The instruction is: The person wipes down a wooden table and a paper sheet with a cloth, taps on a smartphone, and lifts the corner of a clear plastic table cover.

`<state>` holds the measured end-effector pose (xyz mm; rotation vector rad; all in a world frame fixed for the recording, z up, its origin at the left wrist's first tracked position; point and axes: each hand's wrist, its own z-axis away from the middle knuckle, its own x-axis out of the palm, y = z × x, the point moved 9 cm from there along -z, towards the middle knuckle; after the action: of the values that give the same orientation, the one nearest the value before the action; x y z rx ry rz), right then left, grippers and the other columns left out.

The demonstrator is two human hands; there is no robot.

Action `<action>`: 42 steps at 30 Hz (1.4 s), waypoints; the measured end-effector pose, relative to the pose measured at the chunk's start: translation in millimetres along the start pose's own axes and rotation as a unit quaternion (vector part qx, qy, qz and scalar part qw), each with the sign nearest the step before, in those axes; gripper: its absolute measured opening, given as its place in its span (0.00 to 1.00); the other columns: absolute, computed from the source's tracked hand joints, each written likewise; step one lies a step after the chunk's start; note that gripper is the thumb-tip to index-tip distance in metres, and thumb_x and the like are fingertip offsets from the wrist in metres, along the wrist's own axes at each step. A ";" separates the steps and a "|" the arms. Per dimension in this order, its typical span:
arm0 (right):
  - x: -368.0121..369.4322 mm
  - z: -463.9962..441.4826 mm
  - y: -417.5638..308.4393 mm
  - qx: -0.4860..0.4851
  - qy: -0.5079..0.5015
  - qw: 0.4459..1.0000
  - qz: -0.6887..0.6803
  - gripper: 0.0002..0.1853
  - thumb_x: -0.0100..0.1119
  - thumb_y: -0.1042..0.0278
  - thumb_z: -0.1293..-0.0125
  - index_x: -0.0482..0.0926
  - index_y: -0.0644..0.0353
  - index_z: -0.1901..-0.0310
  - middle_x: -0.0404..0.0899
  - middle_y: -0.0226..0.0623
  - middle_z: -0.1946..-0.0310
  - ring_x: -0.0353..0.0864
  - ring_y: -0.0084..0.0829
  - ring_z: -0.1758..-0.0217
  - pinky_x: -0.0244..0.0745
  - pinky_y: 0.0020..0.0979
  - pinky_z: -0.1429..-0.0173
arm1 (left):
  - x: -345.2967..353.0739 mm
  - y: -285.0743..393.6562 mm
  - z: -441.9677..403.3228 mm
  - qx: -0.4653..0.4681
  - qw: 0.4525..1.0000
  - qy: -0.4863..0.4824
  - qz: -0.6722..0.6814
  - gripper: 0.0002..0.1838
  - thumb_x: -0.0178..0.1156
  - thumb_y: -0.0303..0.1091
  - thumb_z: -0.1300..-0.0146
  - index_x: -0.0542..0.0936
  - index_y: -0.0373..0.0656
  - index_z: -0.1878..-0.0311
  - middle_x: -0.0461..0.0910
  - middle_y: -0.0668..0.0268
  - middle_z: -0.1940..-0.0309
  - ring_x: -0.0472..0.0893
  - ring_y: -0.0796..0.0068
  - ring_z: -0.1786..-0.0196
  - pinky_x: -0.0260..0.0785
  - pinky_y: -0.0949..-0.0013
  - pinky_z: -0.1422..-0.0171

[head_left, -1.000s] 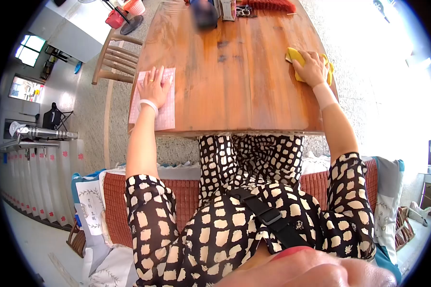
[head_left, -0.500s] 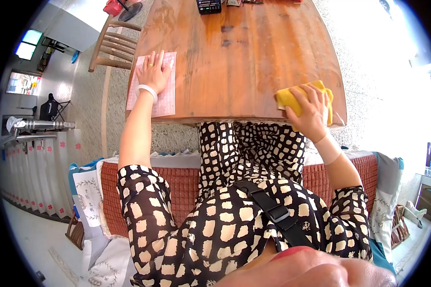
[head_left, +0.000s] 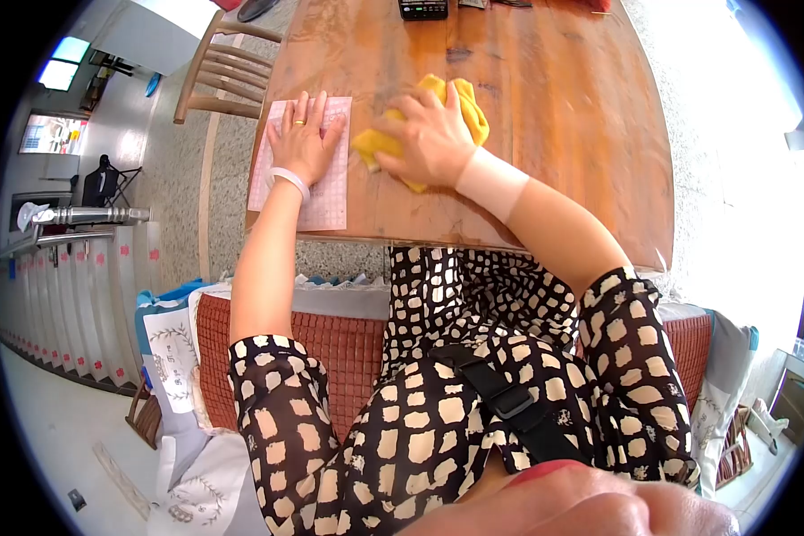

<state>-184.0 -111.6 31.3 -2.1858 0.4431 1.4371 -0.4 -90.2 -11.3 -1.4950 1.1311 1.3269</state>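
Observation:
My left hand [head_left: 304, 147] lies flat with its fingers spread on a pink, grid-patterned sheet [head_left: 328, 204] at the left edge of the wooden table [head_left: 545, 116]. A ring and a white bracelet show on that hand and wrist. To the right of the sheet, my right hand [head_left: 433, 134] presses on a crumpled yellow cloth [head_left: 473, 112] on the tabletop. Its fingers bend over the cloth and are slightly blurred. A pale band [head_left: 493, 183] wraps the right wrist.
At the table's far end is a black device [head_left: 423, 9] with small items beside it. A wooden chair [head_left: 232, 71] stands at the left side. Behind me is a bench with a reddish-brown woven mat [head_left: 339, 357].
My right hand has carried the yellow cloth from the table's near right corner leftward and farther in, close to the pink sheet. My left hand stays on the sheet; the view has shifted slightly.

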 end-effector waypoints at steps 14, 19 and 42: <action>-81.7 28.4 360.0 0.415 0.014 0.884 0.216 0.36 0.45 0.26 0.43 0.72 0.35 0.36 0.66 0.35 0.33 0.62 0.46 0.29 0.49 0.65 0.31 | -9.0 2.5 5.4 0.013 0.999 0.031 0.032 0.33 0.46 0.59 0.33 0.62 0.59 0.28 0.56 0.61 0.26 0.52 0.55 0.24 0.35 0.37 0.26; -113.9 78.6 453.1 0.490 0.013 0.848 0.201 0.36 0.43 0.27 0.45 0.70 0.31 0.35 0.67 0.35 0.34 0.62 0.49 0.30 0.55 0.54 0.30 | -11.7 5.1 8.1 0.028 0.998 0.053 0.009 0.31 0.46 0.57 0.32 0.62 0.58 0.28 0.57 0.62 0.27 0.54 0.58 0.25 0.38 0.42 0.26; -157.5 264.0 173.0 0.251 0.110 0.946 0.175 0.23 0.61 0.46 0.45 0.81 0.44 0.49 0.76 0.31 0.48 0.70 0.39 0.40 0.58 0.46 0.35 | 20.2 -21.7 -15.1 0.010 0.999 0.018 -0.032 0.32 0.39 0.62 0.31 0.54 0.69 0.26 0.52 0.68 0.24 0.50 0.62 0.23 0.39 0.40 0.25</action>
<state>-536.1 -107.5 51.4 -1.9045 1.1863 1.0799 25.3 -101.1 -29.5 -1.5334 1.1084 1.2461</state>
